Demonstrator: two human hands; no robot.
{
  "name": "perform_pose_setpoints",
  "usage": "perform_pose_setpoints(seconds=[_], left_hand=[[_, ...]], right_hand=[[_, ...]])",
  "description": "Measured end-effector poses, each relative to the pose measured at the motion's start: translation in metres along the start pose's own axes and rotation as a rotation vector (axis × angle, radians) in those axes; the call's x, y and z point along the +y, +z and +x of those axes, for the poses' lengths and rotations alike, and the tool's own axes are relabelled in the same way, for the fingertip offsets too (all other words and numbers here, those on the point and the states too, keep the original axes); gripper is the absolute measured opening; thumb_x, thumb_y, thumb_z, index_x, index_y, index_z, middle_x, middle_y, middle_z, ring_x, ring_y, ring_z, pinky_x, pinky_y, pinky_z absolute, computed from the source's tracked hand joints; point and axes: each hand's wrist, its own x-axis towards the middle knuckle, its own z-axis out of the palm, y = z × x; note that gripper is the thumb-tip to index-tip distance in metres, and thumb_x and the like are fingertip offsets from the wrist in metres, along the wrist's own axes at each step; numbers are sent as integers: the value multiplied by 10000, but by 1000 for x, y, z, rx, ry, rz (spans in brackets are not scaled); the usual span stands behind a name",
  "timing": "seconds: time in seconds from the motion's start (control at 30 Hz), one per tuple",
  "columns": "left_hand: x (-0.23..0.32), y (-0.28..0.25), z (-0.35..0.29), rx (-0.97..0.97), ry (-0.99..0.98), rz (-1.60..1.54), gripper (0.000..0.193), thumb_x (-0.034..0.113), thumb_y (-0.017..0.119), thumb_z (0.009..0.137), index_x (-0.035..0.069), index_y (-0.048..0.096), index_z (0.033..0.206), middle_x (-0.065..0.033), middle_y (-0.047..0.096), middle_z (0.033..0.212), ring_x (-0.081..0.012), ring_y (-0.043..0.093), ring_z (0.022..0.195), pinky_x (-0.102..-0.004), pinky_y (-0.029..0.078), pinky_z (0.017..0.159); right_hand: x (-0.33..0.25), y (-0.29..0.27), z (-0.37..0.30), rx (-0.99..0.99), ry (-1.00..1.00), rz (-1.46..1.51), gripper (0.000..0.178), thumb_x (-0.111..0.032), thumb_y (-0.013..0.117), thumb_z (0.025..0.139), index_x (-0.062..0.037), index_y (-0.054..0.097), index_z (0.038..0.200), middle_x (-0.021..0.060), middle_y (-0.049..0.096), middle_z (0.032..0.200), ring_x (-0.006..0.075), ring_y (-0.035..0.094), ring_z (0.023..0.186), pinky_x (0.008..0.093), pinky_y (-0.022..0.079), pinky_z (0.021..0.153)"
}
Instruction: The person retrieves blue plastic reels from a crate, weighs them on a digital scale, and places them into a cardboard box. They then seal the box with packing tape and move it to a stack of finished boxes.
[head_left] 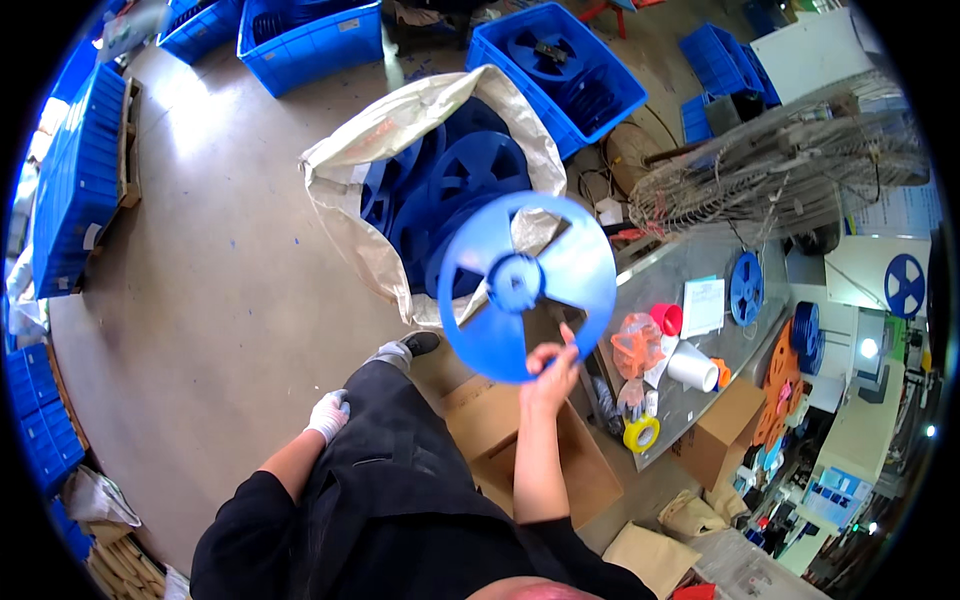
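Observation:
My bare right hand (552, 377) grips the rim of a blue plastic reel (585, 265). The reel has a round hub and wide cut-outs, is slightly blurred, and is held up in front of the near side of a large white woven sack (340, 215). Inside the sack lie several darker blue reels (475, 165), piled at different tilts. My left hand (328, 415), in a white glove, rests against my dark-clad thigh with its fingers curled; nothing shows in it. Below my right forearm stands an open cardboard box (590, 465), partly hidden by the arm.
Blue crates (310, 50) stand at the back, one blue crate (625, 95) holding reels beside the sack. On the right, a metal table (650, 290) carries yellow tape (641, 434), a white cylinder (692, 366) and a blue reel (746, 288). A large fan (760, 170) overhangs it.

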Motion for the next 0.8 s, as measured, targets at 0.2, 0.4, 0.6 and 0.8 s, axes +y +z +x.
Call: perform_pose_setpoints(seconds=[0.2,0.4,0.6,0.8], left_hand=[[-7,-29,-4,56,-143,-194,409,191,564,864,52,567,1249,-191,620,1188,-338,581,1122,-361,441,983],[-26,-15,2,36,-242,-163,393,204,555,869,45,579,1228,-195,630,1172,-333,587,1118,-363,446,971],[10,-3,46,-23,-60,-19,409,223,575,847,43,596,1213,-200,658,1099,-344,620,1050,-365,478,928],[77,19,76,-16,165,187,394,240,576,840,53,615,1185,-199,660,1084,-351,635,1002,-380,498,894]], right_hand=[[120,108,24,-447,71,-275,792,-233,618,910,-15,129,1494,174,201,1538,264,247,1407,414,262,1113],[144,-62,-108,-938,65,-1117,535,-262,678,840,-126,523,1334,241,279,1502,364,276,1399,413,262,1129],[36,-191,-81,9,210,-823,406,-177,540,966,-17,489,1337,121,540,1316,195,494,1214,319,390,1015],[38,-316,-185,149,251,-624,385,-195,552,963,-51,523,1319,61,559,1293,135,526,1125,264,428,918]])
